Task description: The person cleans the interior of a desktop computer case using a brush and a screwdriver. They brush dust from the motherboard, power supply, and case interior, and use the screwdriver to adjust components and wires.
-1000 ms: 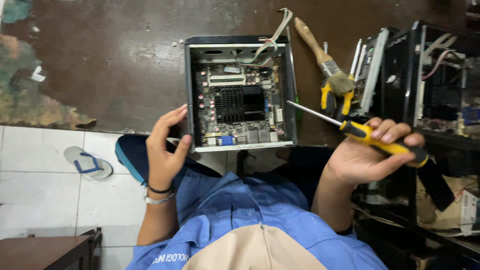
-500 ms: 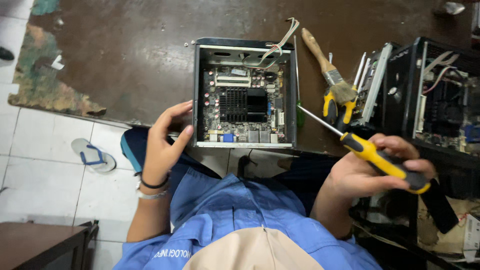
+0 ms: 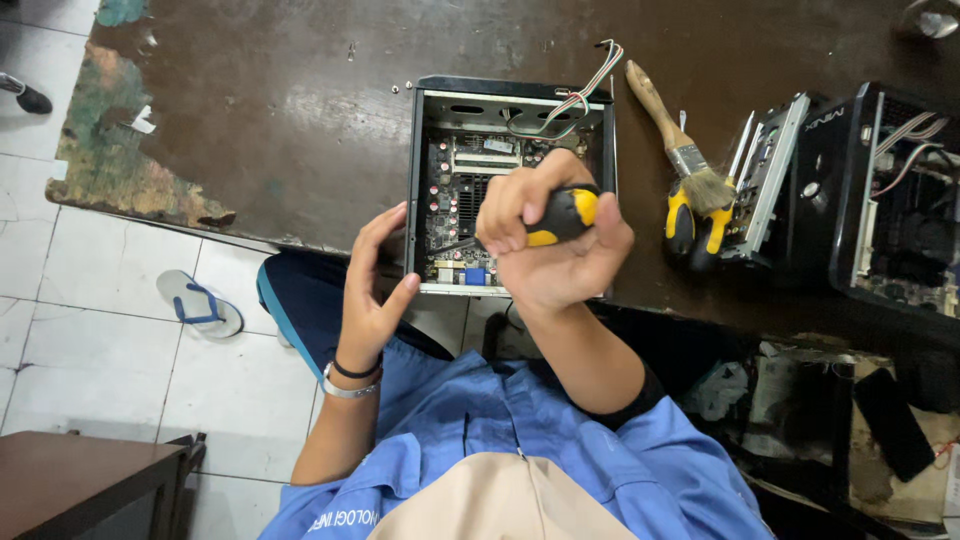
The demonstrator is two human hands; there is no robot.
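An open small computer case (image 3: 430, 100) with a green circuit board (image 3: 455, 205) inside lies on the dark brown table (image 3: 270, 120), at its near edge. My left hand (image 3: 372, 285) rests open against the case's near left side. My right hand (image 3: 550, 235) is over the case, closed around the yellow-and-black handle of a screwdriver (image 3: 568, 215). The screwdriver's shaft points left and down toward the board. A bundle of coloured wires (image 3: 585, 90) hangs out of the case's far right corner.
A wooden-handled paintbrush (image 3: 672, 140) and yellow-handled pliers (image 3: 690, 225) lie right of the case. Further right stand another opened black case (image 3: 890, 190) and a metal drive frame (image 3: 765, 180). A blue-and-white sandal (image 3: 200, 303) lies on the tiled floor.
My right hand has swung the screwdriver from the right of the case to above its board. The left hand stays at the case's left side.
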